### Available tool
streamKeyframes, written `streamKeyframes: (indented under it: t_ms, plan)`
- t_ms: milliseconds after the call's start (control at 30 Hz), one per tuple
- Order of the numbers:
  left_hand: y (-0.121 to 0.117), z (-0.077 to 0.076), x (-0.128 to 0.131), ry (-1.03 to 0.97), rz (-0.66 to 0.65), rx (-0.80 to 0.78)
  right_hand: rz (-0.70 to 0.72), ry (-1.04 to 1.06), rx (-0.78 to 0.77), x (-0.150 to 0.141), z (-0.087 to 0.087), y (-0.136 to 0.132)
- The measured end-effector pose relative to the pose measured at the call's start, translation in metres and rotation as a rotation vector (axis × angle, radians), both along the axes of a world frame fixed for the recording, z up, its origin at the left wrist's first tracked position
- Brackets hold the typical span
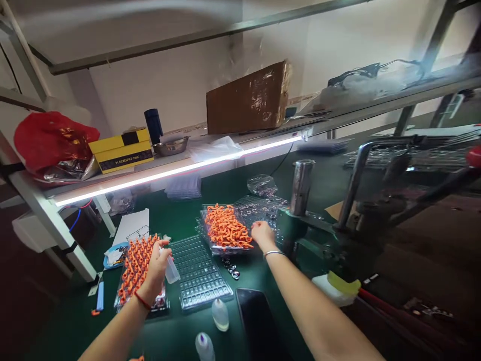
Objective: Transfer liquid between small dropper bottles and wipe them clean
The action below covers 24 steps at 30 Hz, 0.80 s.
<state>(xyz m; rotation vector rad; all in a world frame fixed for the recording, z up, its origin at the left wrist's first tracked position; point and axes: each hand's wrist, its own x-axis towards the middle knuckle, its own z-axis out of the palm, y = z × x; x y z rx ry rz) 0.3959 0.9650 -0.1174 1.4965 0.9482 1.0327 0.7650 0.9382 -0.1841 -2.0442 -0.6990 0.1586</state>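
My left hand (160,263) is wrapped round a small translucent bottle (172,271), which hangs tilted. It is over the right side of a tray of orange parts (137,265) standing in rows. My right hand (262,234) has its fingers pinched together at the right edge of a tray heaped with loose orange parts (227,228). What those fingers hold, if anything, is hidden. Between the hands lies a clear tray (201,273) with rows of small compartments.
Two squeeze bottles (220,315) and a black phone (257,321) lie near the front. A metal hand press (300,220) stands at right. Small metal rings (231,269) lie by the heaped tray. Above runs a lit shelf (180,173) with a cardboard box (246,103).
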Motion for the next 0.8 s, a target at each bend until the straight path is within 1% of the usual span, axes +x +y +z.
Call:
streamKeyframes:
  t_ms: [67,133,200,267,333,400,467,533,567,633,733,800]
  plan:
    - [-0.023,-0.01,-0.021,0.029,-0.022,0.052,0.002,-0.002,0.053,-0.014,0.005,-0.013]
    - [-0.044,-0.022,-0.035,0.081,-0.075,0.096,0.057,-0.014,0.116,-0.034,0.007,-0.033]
    - [-0.061,-0.034,-0.044,0.141,-0.14,0.144,0.159,-0.033,0.175,-0.058,0.004,-0.063]
    - [-0.074,-0.043,-0.05,0.191,-0.198,0.194,0.273,-0.039,0.195,-0.081,-0.003,-0.101]
    - [-0.081,-0.052,-0.055,0.229,-0.239,0.234,0.371,-0.023,0.157,-0.101,-0.014,-0.145]
    - [-0.083,-0.06,-0.06,0.258,-0.268,0.259,0.426,0.001,0.082,-0.116,-0.027,-0.187]
    - [-0.081,-0.067,-0.064,0.283,-0.29,0.276,0.436,0.017,-0.014,-0.125,-0.039,-0.222]
    - [-0.079,-0.072,-0.068,0.303,-0.309,0.286,0.418,0.012,-0.108,-0.129,-0.048,-0.245]
    - [-0.078,-0.074,-0.069,0.311,-0.317,0.287,0.403,0.003,-0.153,-0.129,-0.051,-0.251]
    - [-0.076,-0.076,-0.071,0.327,-0.334,0.282,0.364,-0.019,-0.24,-0.126,-0.054,-0.255]
    - [-0.074,-0.078,-0.074,0.349,-0.358,0.268,0.298,-0.025,-0.348,-0.116,-0.054,-0.243]
    - [-0.074,-0.079,-0.076,0.367,-0.372,0.256,0.276,-0.007,-0.388,-0.109,-0.053,-0.232]
